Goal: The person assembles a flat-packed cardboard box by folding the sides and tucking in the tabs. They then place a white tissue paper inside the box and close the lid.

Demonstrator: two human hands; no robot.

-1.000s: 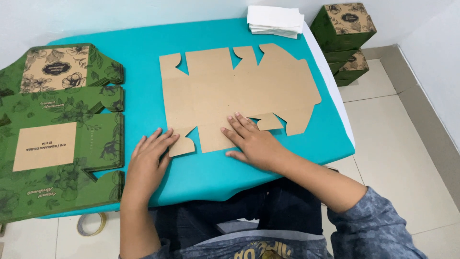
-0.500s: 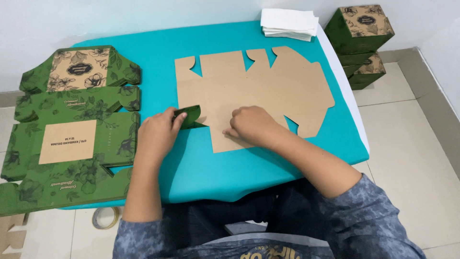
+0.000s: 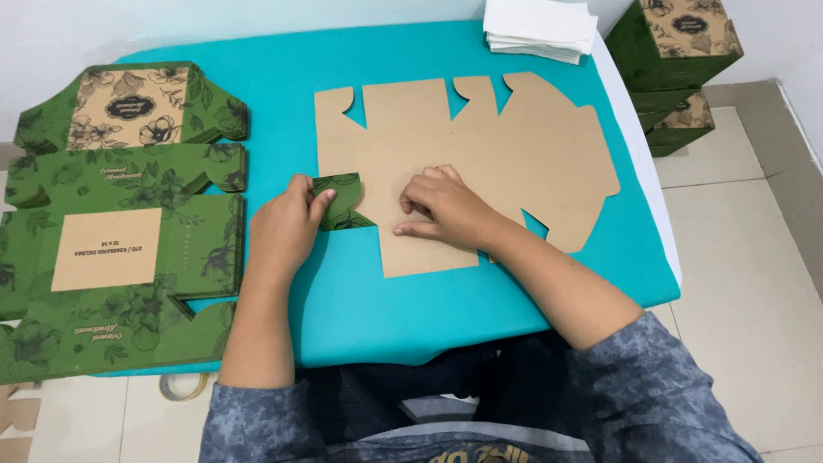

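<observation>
A flat die-cut cardboard box blank (image 3: pixel 506 163) lies brown side up on the teal table (image 3: pixel 360 309). Its lower left flap (image 3: pixel 343 201) is folded over, showing the green floral printed side. My left hand (image 3: pixel 287 227) presses that flap down with thumb and fingers. Just to the right, my right hand (image 3: pixel 441 206) rests with curled fingers on the blank, pinning it to the table.
A stack of green floral unfolded box blanks (image 3: pixel 111 214) covers the table's left side. White folded sheets (image 3: pixel 540 26) lie at the far edge. Assembled green boxes (image 3: pixel 677 69) are stacked on the floor at right. A tape roll (image 3: pixel 182 387) lies on the floor.
My left hand has lifted the blank's lower left flap and folded it over onto the blank. My right hand slid a little up the blank and stays pressing it.
</observation>
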